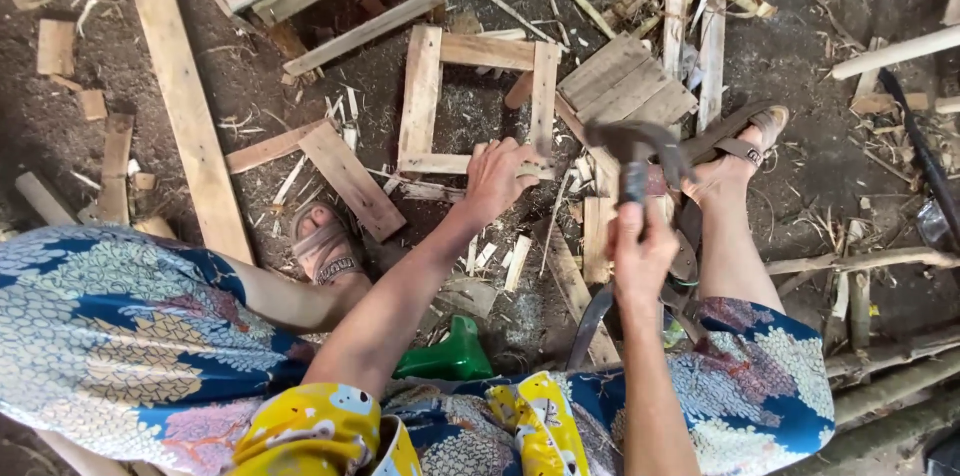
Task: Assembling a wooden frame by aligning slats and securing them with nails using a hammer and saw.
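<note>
Patterned blue clothing (120, 336) filled the near edge, green plastic object (450, 358) on the dirt floor (820, 166) between the knees. Right hand (640, 254) closed around the handle of a claw hammer (640, 151), head raised. Left hand (498, 176) pressed fingers-down on the near slat of a square wooden frame (425, 96). Long plank (190, 116) lay farther left, slatted panel (620, 86) beyond the hammer.

The square wooden frame (475, 101) lies flat on the ground. The left hand (500, 176) rests on its near rail. Right of the frame, the right hand (640, 251) holds a hammer (635, 151) raised, just in front of a slatted panel (625, 86). A long plank (190, 121) lies well left of the frame.
</note>
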